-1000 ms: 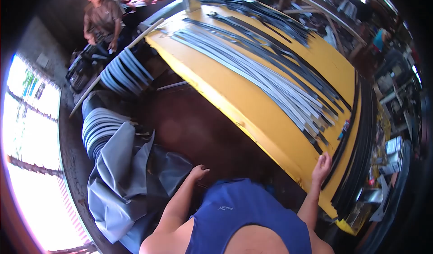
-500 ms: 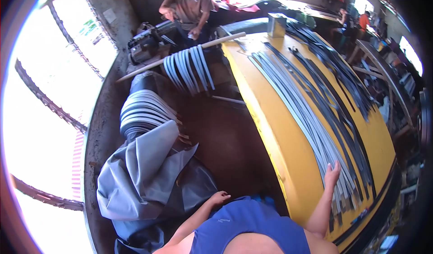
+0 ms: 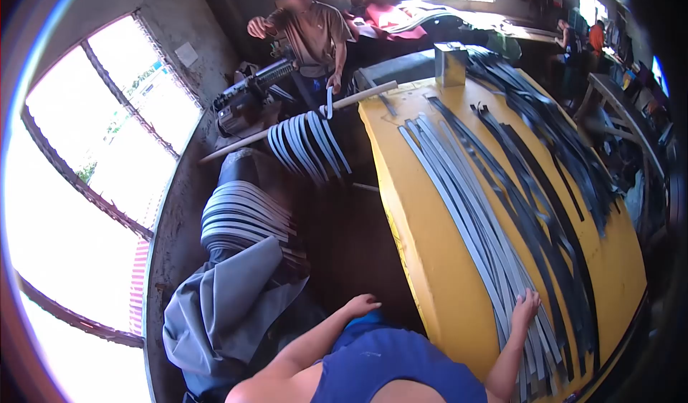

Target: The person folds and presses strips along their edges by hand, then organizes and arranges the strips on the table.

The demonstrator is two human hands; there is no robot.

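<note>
Over the pale grey strips (image 3: 469,224) on the yellow table (image 3: 459,288), my right hand (image 3: 527,308) rests at their near part, fingers apart and no strip clearly gripped. My left hand (image 3: 362,304) is beside my waist, left of the table edge, its fingers curled together with nothing visible in them. Dark strips (image 3: 534,188) lie to the right of the grey ones. More grey strips (image 3: 308,145) hang looped over a wooden pole (image 3: 236,145) at the table's far left corner.
A person (image 3: 312,37) stands behind the pole with one arm raised and the other hand at a strip. Grey sheet material (image 3: 222,310) and a strip-draped roll (image 3: 244,217) are on the left by the window. A metal can (image 3: 450,65) stands on the table's far end.
The view has turned right, then tilted up. My right hand has gone from near the table's right end to over the grey strips. The person has raised an arm; a strip now reaches their other hand.
</note>
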